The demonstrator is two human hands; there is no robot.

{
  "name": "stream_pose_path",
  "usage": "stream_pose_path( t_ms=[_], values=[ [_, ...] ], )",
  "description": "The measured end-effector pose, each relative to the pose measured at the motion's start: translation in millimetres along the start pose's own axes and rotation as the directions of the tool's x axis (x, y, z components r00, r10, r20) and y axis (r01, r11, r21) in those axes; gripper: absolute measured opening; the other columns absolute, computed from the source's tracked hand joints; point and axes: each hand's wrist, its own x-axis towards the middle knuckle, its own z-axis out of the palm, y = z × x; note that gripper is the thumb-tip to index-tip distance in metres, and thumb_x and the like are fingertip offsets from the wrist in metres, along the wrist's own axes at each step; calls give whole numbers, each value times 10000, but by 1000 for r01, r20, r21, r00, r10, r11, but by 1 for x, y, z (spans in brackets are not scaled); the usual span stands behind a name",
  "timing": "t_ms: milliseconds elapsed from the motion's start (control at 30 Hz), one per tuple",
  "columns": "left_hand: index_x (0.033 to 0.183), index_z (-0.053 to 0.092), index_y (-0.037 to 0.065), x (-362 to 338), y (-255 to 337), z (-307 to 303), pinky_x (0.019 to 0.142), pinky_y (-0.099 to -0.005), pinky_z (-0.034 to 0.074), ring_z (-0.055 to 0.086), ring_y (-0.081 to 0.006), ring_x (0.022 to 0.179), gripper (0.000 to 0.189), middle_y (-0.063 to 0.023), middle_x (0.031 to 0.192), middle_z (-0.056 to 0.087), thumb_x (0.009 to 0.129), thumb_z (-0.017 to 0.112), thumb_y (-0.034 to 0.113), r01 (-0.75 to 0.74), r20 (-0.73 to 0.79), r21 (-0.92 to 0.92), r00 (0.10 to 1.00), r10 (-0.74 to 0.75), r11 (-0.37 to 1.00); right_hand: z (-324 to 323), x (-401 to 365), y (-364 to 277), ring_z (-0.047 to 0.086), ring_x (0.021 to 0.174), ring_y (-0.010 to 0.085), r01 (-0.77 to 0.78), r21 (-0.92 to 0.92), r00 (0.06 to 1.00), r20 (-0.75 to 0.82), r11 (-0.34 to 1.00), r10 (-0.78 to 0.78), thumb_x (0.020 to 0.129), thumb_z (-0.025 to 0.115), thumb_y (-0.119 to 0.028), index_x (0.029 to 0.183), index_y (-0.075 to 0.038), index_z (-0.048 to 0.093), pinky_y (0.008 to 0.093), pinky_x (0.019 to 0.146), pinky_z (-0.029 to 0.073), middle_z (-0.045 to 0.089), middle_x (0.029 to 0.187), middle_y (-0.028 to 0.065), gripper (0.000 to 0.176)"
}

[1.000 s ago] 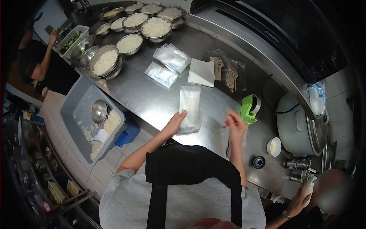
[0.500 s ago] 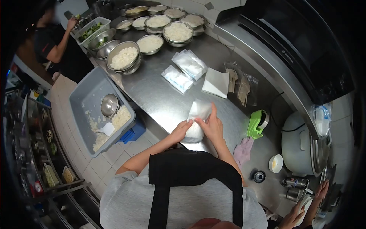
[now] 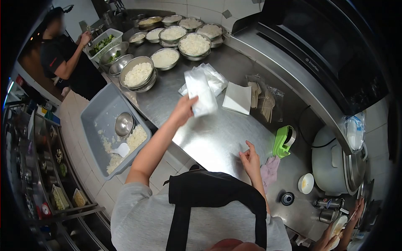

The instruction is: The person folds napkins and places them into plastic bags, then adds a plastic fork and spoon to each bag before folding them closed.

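Observation:
My left hand (image 3: pixel 184 109) grips a white plastic packet (image 3: pixel 200 93) by its near edge, holding it out over the steel counter. The packet is slightly blurred and overlaps other clear-and-white plastic packets (image 3: pixel 216 81) lying behind it. My right hand (image 3: pixel 252 163) holds nothing; its fingers are apart above the counter, close to a pink cloth (image 3: pixel 270 171). Right of the held packet lies a stack of white paper sheets (image 3: pixel 237 98).
Steel bowls of rice (image 3: pixel 195 44) crowd the counter's far end. At left, a grey tub (image 3: pixel 94 144) holds rice, a bowl and a white paddle. A green tape dispenser (image 3: pixel 282 142) and a large pot (image 3: pixel 331 165) stand right. One person works far left; another's hands show lower right.
Both hands were on the white packet close to my body. My left hand has carried it forward and left to the other packets; my right hand has let go and drawn back right.

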Motion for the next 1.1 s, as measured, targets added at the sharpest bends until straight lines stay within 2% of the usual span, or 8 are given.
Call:
stream_pose_path(
  t_ms=[200, 400, 467, 533, 700, 833, 1033, 1100],
  values=[
    [1356, 227, 69, 5, -29, -30, 774, -355, 512, 483, -255, 1103, 536, -139, 1290, 400, 904, 457, 243, 126, -198, 156, 976, -94, 980, -22, -13, 7, 530, 551, 189, 27, -96, 988, -146, 995, -40, 775, 601, -126, 1134, -20, 504, 309, 532, 419, 554, 637, 90, 387],
    [1254, 412, 47, -66, -76, -49, 701, -262, 485, 562, -150, 921, 405, -81, 1129, 545, 902, 464, 240, 221, -141, 233, 971, -192, 947, -80, -71, 53, 560, 783, 304, -287, -616, 937, -340, 734, 81, 710, 621, -96, 930, -15, 613, 383, 678, 450, 561, 827, 134, 235],
    [1209, 466, 45, -71, -87, -46, 674, -245, 478, 574, -120, 851, 358, -66, 1070, 579, 904, 458, 231, 219, -130, 259, 973, -191, 941, -70, -77, 80, 548, 799, 310, -286, -621, 932, -357, 730, 62, 694, 625, -83, 912, -14, 614, 387, 680, 439, 544, 827, 134, 229],
    [1174, 496, 37, -70, -94, -40, 620, -205, 451, 566, -98, 782, 316, -50, 1023, 595, 909, 454, 205, 114, -79, 347, 993, -93, 931, -60, -81, 90, 530, 799, 313, -205, -666, 919, -383, 718, -94, 661, 643, -56, 824, -8, 590, 405, 672, 406, 518, 813, 136, 178],
    [1180, 488, 32, -64, -97, -10, 585, -184, 435, 540, -72, 718, 302, -35, 970, 586, 896, 462, 131, -47, 45, 397, 998, 32, 917, -76, -65, 67, 538, 770, 325, -285, -652, 933, -358, 702, 47, 673, 648, -74, 783, -18, 524, 409, 667, 408, 523, 840, 139, 175],
    [1179, 499, 26, -70, -118, -8, 544, -189, 406, 508, -64, 616, 328, -26, 842, 575, 856, 521, 78, -192, 85, 415, 981, 173, 889, -84, -34, 22, 564, 785, 341, -184, -484, 966, -251, 856, 66, 716, 628, -117, 860, -21, 551, 404, 670, 438, 557, 866, 154, 188],
    [1117, 552, 58, -84, -140, -9, 474, -249, 406, 483, -110, 476, 353, -30, 599, 541, 774, 613, 118, -380, 230, 786, 912, 340, 488, -57, 54, 36, 574, 786, 332, 65, -446, 967, -191, 893, -166, 763, 593, -160, 876, -11, 571, 401, 675, 448, 579, 837, 162, 189],
    [1101, 561, 75, -85, -140, -7, 471, -269, 415, 491, -142, 457, 356, -34, 571, 531, 756, 627, 138, -378, 214, 792, 907, 362, 480, -32, 73, 36, 575, 749, 333, 155, -422, 954, -170, 893, -246, 771, 588, -162, 843, -8, 566, 396, 656, 447, 581, 827, 167, 171]
  ],
)
